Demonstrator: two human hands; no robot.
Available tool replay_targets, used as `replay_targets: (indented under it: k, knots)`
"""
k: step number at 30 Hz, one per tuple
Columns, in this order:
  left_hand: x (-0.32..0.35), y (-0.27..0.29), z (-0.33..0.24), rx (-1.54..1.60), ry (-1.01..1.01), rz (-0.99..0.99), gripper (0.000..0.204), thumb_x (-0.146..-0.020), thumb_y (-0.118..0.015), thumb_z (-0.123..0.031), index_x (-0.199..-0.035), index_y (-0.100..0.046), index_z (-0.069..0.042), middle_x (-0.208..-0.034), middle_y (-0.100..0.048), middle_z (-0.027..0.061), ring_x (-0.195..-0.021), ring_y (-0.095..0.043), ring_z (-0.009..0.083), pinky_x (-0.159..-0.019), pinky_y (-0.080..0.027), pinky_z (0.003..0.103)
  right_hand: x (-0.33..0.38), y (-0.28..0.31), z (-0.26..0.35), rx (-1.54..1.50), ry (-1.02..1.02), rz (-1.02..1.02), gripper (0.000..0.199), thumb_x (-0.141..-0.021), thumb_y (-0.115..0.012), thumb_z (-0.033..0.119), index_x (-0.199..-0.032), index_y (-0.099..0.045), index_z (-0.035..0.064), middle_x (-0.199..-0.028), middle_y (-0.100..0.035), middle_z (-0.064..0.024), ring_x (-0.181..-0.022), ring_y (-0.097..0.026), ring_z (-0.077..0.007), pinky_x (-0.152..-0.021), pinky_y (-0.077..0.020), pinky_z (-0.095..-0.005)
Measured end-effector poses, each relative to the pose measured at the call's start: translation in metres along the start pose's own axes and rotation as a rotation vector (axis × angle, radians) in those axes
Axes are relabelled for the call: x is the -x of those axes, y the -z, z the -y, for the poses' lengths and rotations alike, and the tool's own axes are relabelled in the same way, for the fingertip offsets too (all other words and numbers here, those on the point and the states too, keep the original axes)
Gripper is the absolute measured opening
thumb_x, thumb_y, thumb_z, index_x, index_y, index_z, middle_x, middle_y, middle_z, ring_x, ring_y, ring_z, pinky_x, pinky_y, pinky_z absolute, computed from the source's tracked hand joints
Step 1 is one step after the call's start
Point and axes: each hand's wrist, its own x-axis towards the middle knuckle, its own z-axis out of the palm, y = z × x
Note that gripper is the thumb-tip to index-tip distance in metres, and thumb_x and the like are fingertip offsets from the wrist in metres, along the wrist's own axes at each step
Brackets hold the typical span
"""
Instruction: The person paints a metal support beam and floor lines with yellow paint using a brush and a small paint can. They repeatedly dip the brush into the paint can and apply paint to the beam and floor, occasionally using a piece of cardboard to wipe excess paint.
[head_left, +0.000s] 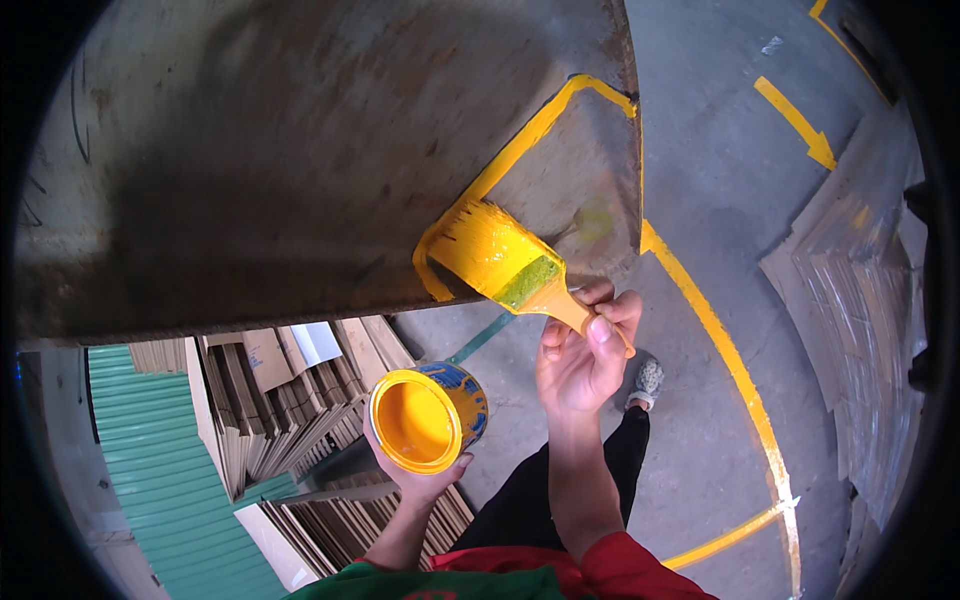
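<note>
Paintbrush [505, 262], loaded yellow, bristles flat on the grey metal plate [300, 150] just above-left of the right hand [583, 355]. Right hand clamped on the handle; left hand [415, 470] gripping the open yellow paint can [428, 417] below the brush. Brush long axis runs diagonally, bristles up-left, handle down-right. Best to keep bristles flat, follow the yellow border line [525, 135], light pressure. Stacked cardboard [290, 400] beyond the left hand.
</note>
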Motion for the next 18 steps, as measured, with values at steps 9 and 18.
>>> replay_targets:
  k: [9, 18]
  knots:
    - [-0.007, 0.017, 0.015, 0.022, -0.003, 0.018, 0.128, -0.060, -0.098, -0.045, -0.156, -0.024, -0.004, -0.147, -0.042, 0.0140, -0.138, -0.047, 0.0284, -0.117, -0.038, 0.047, -0.007, -0.001, -0.012, 0.055, 0.037, -0.001, 0.016, -0.097, -0.062, 0.006, -0.108, -0.050, 0.0043, -0.113, -0.061, -0.0201, -0.076, -0.075, -0.0349, -0.057, -0.0651, -0.0350]
    - [-0.010, 0.027, 0.022, 0.031, -0.014, 0.057, 0.128, -0.061, -0.098, -0.041, -0.158, -0.023, -0.005, -0.149, -0.040, 0.0134, -0.140, -0.045, 0.0284, -0.120, -0.037, 0.047, -0.008, -0.002, -0.016, 0.046, 0.038, -0.024, 0.015, -0.098, -0.062, 0.004, -0.106, -0.050, 0.0050, -0.112, -0.062, -0.0206, -0.077, -0.076, -0.0344, -0.059, -0.0656, -0.0350]
